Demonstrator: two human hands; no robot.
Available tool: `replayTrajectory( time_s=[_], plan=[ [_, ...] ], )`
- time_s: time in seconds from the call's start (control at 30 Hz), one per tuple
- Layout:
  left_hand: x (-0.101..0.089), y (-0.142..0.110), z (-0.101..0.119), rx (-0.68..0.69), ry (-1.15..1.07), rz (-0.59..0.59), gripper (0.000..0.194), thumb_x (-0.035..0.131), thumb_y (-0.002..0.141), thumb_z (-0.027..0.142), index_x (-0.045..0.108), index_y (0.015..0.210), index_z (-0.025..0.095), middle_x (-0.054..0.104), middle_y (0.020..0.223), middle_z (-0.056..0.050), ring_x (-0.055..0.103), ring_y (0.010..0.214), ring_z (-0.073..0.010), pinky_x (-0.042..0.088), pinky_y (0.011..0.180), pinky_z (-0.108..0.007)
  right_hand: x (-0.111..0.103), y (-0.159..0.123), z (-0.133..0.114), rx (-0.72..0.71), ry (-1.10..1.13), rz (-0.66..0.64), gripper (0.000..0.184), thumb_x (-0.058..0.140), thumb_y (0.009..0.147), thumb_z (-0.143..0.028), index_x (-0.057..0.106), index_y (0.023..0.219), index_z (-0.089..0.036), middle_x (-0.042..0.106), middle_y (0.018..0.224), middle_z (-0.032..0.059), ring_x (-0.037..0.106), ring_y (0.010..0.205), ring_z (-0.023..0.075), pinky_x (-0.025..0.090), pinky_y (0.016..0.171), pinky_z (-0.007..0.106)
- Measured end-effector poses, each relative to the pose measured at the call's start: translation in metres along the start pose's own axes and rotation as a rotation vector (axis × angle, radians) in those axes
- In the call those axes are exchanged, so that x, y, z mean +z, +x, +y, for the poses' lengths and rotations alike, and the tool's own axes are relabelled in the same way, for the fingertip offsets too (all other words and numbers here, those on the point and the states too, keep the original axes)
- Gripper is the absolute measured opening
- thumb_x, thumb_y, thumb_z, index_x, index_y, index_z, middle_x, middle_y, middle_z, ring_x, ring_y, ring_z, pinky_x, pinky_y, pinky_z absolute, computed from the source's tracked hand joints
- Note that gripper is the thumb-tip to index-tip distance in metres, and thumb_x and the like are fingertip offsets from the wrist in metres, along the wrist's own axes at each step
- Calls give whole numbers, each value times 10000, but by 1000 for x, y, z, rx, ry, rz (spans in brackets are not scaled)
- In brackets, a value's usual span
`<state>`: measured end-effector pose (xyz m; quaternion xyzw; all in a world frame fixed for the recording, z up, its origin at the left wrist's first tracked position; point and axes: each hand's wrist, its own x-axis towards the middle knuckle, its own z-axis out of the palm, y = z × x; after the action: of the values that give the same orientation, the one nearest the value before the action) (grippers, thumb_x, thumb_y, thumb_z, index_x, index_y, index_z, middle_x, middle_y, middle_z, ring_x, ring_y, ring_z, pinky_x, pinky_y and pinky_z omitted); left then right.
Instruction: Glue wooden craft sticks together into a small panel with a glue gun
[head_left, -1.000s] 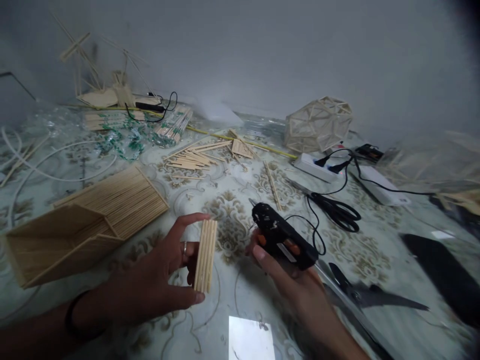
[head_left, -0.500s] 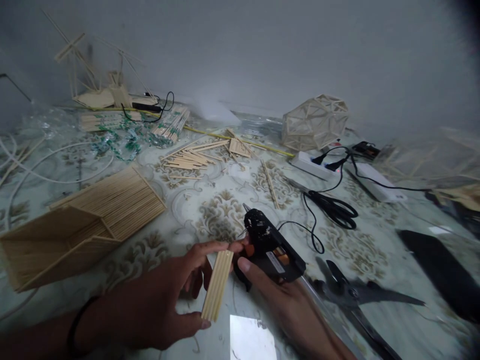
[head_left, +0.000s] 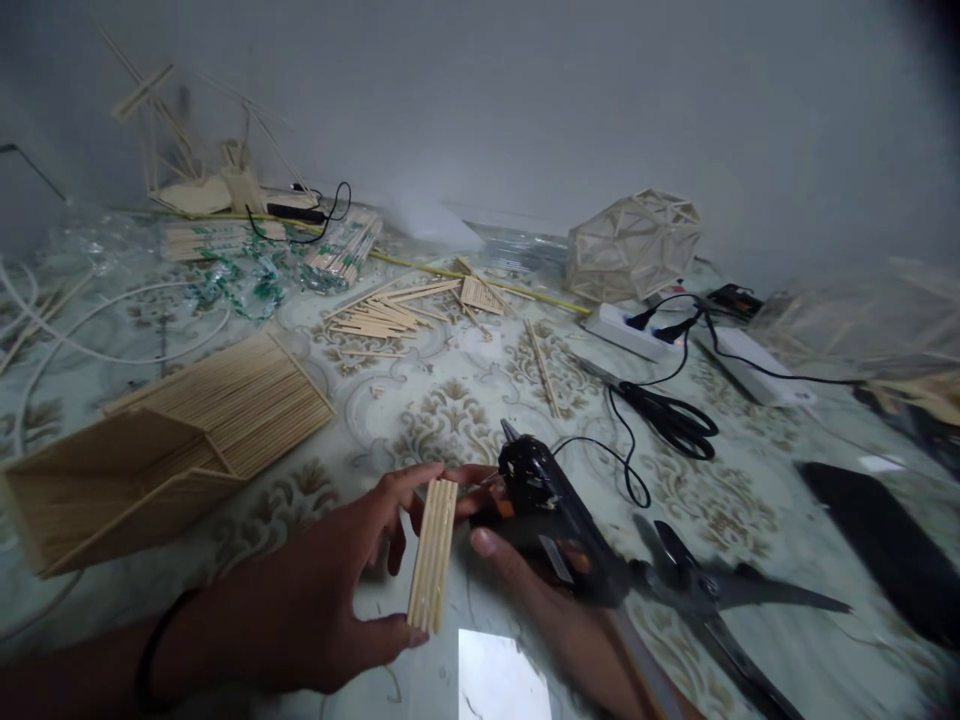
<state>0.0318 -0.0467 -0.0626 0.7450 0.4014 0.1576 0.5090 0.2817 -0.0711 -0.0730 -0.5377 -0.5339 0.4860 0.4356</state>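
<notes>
From my end, I have the left hand (head_left: 330, 575) in a pinch: its grip holds a small stick panel (head_left: 432, 555) by its two short ends, fingers at the top and thumb at the bottom. The panel stands close to upright, leaning slightly, above the near middle of the desk (head_left: 420, 385).

My right hand (head_left: 536, 605) has its grip wrapped around a black glue gun (head_left: 559, 525), just right of the panel. Its nozzle points away from me and a little left, apart from the panel. Fingers of the right hand reach behind the panel's upper part (I cannot tell whether they touch it).

To the left of the panel, the stick box (head_left: 165, 450) lies with its open side showing. Beyond the hands I see a loose stick pile (head_left: 382, 318) and, farther right, a single stick (head_left: 541, 370). Scissors (head_left: 671, 415) lie past the gun, near the power strip (head_left: 634, 335), with the faceted frame (head_left: 634, 245) behind that. Shears (head_left: 705, 590) sit right of the right hand, and a flat black slab (head_left: 877, 545) lies farther right. Packaged sticks (head_left: 341, 250) rest toward the back left.
</notes>
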Motion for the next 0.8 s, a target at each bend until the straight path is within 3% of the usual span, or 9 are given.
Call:
replayTrajectory(
  time_s=[0.1,0.17,0.23,0.4,0.63,0.8],
  plan=[
    [0,0,-1,47,30,10,1121,800,876,191,165,1753,478,507,1725,-99,715,1288,-326,644,1107,-533,1,1,1,44,31,14,276,845,970,-488,753,1159,-309,876,1201,53,846,1153,304,699,1055,467],
    [0,0,-2,146,61,60,1152,789,850,126,163,1743,498,343,1829,-85,530,1562,-404,556,1227,-601,3,0,-1,82,47,54,293,860,949,-501,751,1143,-311,878,1156,42,850,1125,305,698,1047,470],
    [-1,1,-2,227,57,68,1088,755,842,70,232,1697,493,320,1827,-69,365,1687,-411,468,1308,-633,5,-1,-5,115,59,85,299,859,938,-509,754,1139,-315,880,1111,33,853,1096,304,697,1040,472],
    [-2,4,0,295,-35,55,826,686,798,-5,417,1460,409,449,1691,-60,445,1640,-352,493,1305,-580,6,-2,-10,92,55,81,202,812,971,-473,794,1077,-302,876,1139,43,827,1176,309,651,1117,488],
    [-1,5,-3,301,8,69,789,709,863,27,423,1509,379,478,1633,-89,465,1610,-356,473,1315,-572,2,2,-14,93,-29,9,240,853,918,-537,852,1021,-320,860,1191,59,782,1221,346,594,1175,548],
    [1,7,-6,311,8,128,721,771,810,32,469,1395,327,514,1559,-92,495,1565,-351,476,1302,-549,4,6,-13,68,-46,-92,358,950,790,-583,757,775,-282,803,954,64,769,1094,367,606,1080,582]
  ],
)
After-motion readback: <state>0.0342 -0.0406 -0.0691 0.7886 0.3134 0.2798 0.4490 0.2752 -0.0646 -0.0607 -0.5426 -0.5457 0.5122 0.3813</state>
